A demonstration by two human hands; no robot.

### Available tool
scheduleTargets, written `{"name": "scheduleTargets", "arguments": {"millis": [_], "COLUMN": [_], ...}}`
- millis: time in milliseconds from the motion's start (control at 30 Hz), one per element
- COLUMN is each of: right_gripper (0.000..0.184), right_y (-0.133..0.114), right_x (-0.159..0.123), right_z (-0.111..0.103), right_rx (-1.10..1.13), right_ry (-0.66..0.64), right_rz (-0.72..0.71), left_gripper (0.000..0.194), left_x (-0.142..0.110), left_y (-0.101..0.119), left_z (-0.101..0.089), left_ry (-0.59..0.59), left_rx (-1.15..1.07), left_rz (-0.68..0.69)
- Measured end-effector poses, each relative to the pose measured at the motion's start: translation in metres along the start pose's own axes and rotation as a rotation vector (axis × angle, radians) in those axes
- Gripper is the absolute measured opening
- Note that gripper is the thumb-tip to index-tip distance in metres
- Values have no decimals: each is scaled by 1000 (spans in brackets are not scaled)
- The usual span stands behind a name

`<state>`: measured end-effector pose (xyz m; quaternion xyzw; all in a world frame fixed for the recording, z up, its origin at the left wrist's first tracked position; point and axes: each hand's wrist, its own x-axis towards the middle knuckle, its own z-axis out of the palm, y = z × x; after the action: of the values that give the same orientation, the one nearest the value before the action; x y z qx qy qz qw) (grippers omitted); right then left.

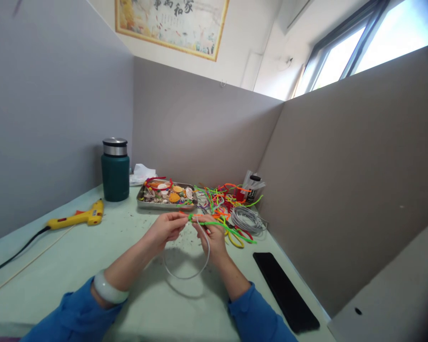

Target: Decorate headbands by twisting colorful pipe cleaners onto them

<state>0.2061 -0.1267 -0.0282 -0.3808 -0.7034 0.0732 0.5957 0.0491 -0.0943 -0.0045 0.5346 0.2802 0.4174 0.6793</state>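
A loop of pale grey wire (185, 278) hangs from my two hands over the near part of the table. At its top, a bit of fuzzy green pipe cleaner (233, 228) is wound on the wire, and its long loose end trails off to the right. My left hand (168, 230) is closed in a pinch at the left side of this green winding. Close beside it, my right hand (212, 237) is closed around the wire and the green pipe cleaner; its fingertips are partly hidden. Some orange shows just behind the fingers.
Behind my hands stand a metal tray (167, 206) of shells, a pile of coloured pipe cleaners (217, 197) and a coil of grey wire (248, 219). A yellow glue gun (76, 218), a thin stick (32, 260) and a green flask (115, 173) are left; a black slab (285, 290) lies right.
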Motion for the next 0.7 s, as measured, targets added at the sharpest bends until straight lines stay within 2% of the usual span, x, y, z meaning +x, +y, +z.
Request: {"name": "scheduleTargets", "arguments": {"millis": [367,533,700], "right_gripper": [10,6,7], "right_y": [-4,-7,-4], "right_x": [2,4,9], "right_z": [-5,-5,-5], "right_rx": [-32,-5,180], "right_ry": [-64,-38,-95], "right_rz": [-71,14,175], "left_gripper": [37,35,30], "left_x": [-2,1,5], "left_y": [3,-4,-14], "left_z": [6,4,-1], "left_ry": [42,20,-23], "left_rx": [247,468,606], "left_rz": [-60,-22,67]}}
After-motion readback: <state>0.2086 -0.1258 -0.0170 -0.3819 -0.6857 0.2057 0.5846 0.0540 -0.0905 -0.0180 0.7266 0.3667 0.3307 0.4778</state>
